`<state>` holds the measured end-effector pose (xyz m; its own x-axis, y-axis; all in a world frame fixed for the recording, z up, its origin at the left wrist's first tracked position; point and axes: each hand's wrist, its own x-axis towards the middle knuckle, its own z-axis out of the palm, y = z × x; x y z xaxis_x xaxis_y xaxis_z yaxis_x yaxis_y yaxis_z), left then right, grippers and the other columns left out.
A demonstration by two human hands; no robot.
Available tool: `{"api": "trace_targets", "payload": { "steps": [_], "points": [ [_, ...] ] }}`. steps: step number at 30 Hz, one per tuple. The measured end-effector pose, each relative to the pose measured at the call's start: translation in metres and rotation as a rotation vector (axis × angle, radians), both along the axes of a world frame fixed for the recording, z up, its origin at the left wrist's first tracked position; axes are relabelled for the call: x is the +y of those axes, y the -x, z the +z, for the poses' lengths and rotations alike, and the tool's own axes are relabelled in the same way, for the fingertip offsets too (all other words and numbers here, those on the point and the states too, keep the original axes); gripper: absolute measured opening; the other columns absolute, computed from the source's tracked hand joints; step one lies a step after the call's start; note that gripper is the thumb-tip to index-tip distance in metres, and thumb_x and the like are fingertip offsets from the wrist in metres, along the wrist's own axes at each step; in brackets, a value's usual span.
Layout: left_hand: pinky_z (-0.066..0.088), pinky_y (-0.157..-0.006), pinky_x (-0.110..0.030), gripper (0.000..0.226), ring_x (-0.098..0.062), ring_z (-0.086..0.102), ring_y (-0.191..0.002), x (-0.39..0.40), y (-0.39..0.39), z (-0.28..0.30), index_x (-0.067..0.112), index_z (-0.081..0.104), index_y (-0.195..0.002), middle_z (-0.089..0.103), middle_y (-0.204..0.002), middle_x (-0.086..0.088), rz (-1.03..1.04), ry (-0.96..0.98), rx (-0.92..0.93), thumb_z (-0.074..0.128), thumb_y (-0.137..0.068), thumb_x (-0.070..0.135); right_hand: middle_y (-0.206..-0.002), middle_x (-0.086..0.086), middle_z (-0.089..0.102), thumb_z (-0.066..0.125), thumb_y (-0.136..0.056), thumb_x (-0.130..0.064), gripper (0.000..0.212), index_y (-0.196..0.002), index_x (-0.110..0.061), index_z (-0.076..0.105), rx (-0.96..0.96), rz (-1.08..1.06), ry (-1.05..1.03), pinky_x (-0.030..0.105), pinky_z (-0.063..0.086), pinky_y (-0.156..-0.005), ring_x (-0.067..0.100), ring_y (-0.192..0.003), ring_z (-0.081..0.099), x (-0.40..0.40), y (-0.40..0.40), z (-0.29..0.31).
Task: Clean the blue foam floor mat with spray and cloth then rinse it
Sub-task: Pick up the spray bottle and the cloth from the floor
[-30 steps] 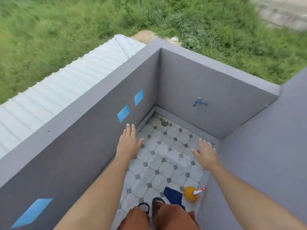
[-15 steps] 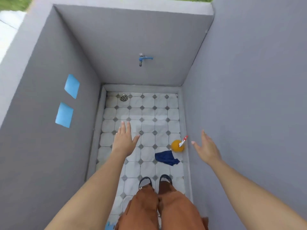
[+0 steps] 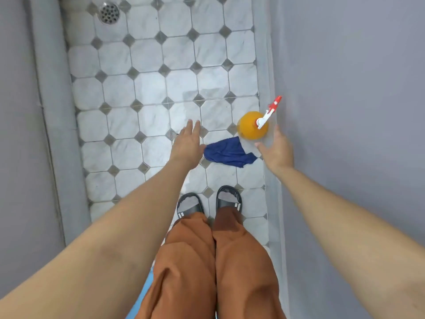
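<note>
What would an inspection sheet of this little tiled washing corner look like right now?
Surface: tiled floor, white tiles with small grey diamonds, looks dry.
Job's things: orange spray bottle upright by the right wall; blue cloth crumpled beside it; a blue sliver, possibly the mat, behind the legs.
Clutter: nothing seen.
Grippers: left hand and right hand open, empty, spread above the cloth and bottle.
Cables: nothing seen.
Surroundings: grey walls on both sides; round drain at the far left corner; sandals on feet.

Empty hands spread above blue cloth, orange spray bottle, tiled floor
</note>
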<state>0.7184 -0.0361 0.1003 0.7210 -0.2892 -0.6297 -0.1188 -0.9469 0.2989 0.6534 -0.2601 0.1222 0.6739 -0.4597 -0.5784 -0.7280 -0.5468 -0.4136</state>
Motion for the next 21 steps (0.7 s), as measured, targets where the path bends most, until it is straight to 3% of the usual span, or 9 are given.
{"api": "trace_targets", "payload": {
  "steps": [3,6,10,13,15,18,21],
  "points": [
    [0.025,-0.114,-0.037,0.065,-0.029,0.021,-0.143,-0.032,0.0,-0.085,0.009,0.013,-0.152,0.014,-0.159,-0.013,-0.018,0.013,0.024,0.048,-0.098,0.023,-0.141,0.01,0.052,0.071,-0.086,-0.024,0.074,-0.148,-0.014,0.033,-0.067,-0.032,0.019,0.035,0.04,-0.102,0.028,-0.128,0.049,-0.014,-0.006,-0.074],
    [0.039,-0.098,-0.041,0.052,-0.031,0.036,-0.132,-0.055,0.0,-0.155,0.008,0.03,-0.145,0.037,-0.145,-0.014,-0.056,-0.006,0.047,0.048,-0.098,0.022,-0.145,0.007,0.049,0.07,-0.086,-0.025,0.069,-0.146,-0.01,0.039,-0.207,-0.062,0.024,0.029,0.035,-0.108,0.023,-0.134,0.045,-0.023,-0.013,-0.128],
    [0.042,-0.088,-0.043,0.044,-0.035,0.046,-0.118,-0.068,0.002,-0.219,0.006,0.043,-0.132,0.047,-0.131,-0.015,-0.109,-0.058,0.083,0.053,-0.094,0.027,-0.122,0.001,0.062,0.072,-0.086,-0.026,0.047,-0.127,-0.011,0.056,-0.337,-0.134,-0.021,0.009,0.034,-0.088,0.013,-0.113,0.055,-0.024,-0.023,-0.17],
    [0.042,-0.087,-0.044,0.057,-0.034,0.048,-0.113,-0.076,0.01,-0.249,0.008,0.041,-0.131,0.048,-0.126,-0.015,-0.135,-0.072,0.051,0.063,-0.087,0.037,-0.106,-0.007,0.057,0.072,-0.085,-0.029,0.044,-0.122,-0.01,0.059,-0.398,-0.187,-0.034,-0.005,0.03,-0.076,0.005,-0.1,0.05,-0.026,-0.026,-0.185],
    [0.039,-0.088,-0.043,0.055,-0.033,0.049,-0.111,-0.081,0.014,-0.261,0.008,0.043,-0.126,0.052,-0.122,-0.014,-0.159,-0.118,0.004,0.064,-0.086,0.04,-0.109,-0.003,0.06,0.071,-0.086,-0.029,0.045,-0.124,-0.008,0.058,-0.424,-0.208,-0.016,-0.008,0.028,-0.075,0.004,-0.099,0.049,-0.023,-0.026,-0.191],
    [0.038,-0.087,-0.041,0.036,-0.035,0.047,-0.11,-0.081,0.019,-0.265,0.005,0.049,-0.118,0.046,-0.123,-0.018,-0.159,-0.126,-0.005,0.055,-0.094,0.03,-0.113,0.002,0.066,0.071,-0.085,-0.027,0.043,-0.121,-0.007,0.06,-0.46,-0.242,0.012,-0.008,0.029,-0.075,0.006,-0.098,0.053,-0.015,-0.026,-0.193],
    [0.041,-0.078,-0.042,0.028,-0.038,0.053,-0.1,-0.075,0.023,-0.248,-0.001,0.046,-0.115,0.043,-0.122,-0.022,-0.007,0.049,0.133,0.05,-0.097,0.02,-0.098,-0.006,0.063,0.069,-0.082,-0.021,0.036,-0.116,-0.009,0.064,-0.461,-0.263,0.041,0.0,0.035,-0.069,0.008,-0.089,0.056,-0.006,-0.028,-0.182]
  ]
}}
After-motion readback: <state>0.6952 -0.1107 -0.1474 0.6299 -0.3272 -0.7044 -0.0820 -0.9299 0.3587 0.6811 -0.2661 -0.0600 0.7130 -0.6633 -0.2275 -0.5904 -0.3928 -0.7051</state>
